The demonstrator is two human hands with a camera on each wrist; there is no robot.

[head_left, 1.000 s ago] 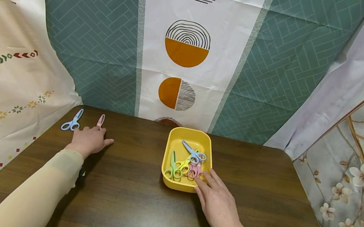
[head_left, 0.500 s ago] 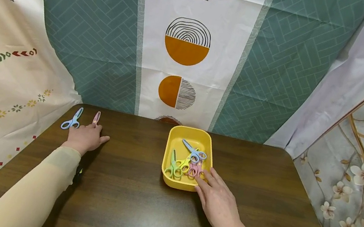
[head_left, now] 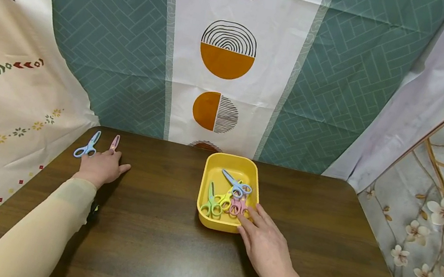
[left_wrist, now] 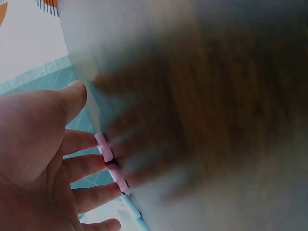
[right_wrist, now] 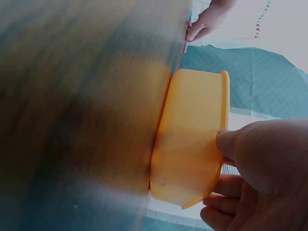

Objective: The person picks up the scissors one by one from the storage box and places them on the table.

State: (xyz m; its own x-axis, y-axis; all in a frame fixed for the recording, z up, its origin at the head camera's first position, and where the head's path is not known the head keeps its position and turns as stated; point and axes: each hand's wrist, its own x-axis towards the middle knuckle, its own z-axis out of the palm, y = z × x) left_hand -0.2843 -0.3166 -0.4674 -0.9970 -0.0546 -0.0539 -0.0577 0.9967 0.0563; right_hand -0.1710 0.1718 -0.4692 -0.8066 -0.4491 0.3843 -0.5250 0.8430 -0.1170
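Note:
At the table's far left, my left hand (head_left: 99, 167) reaches out with its fingertips on the handles of pink scissors (head_left: 115, 142), which lie flat. Blue scissors (head_left: 85, 151) lie just left of that hand. In the left wrist view the outstretched fingers meet the pink handles (left_wrist: 104, 147), and the thumb stands apart. My right hand (head_left: 268, 244) holds the near right corner of a yellow tray (head_left: 218, 226) by its rim, thumb on the outer wall. Inside the tray lie green scissors (head_left: 211, 204), yellow scissors (head_left: 223, 200), blue scissors (head_left: 236, 184) and pink scissors (head_left: 238, 207), partly overlapping.
The brown wooden table (head_left: 151, 244) ends at a green and white curtain (head_left: 226, 110) behind. A cream cloth (head_left: 8, 122) hangs along its left edge, and a flowered cloth (head_left: 429, 242) along the right.
My left hand has shifted a little to the left, and the pink scissors have slid with it, closer to the blue pair. The right hand and the tray have stayed put.

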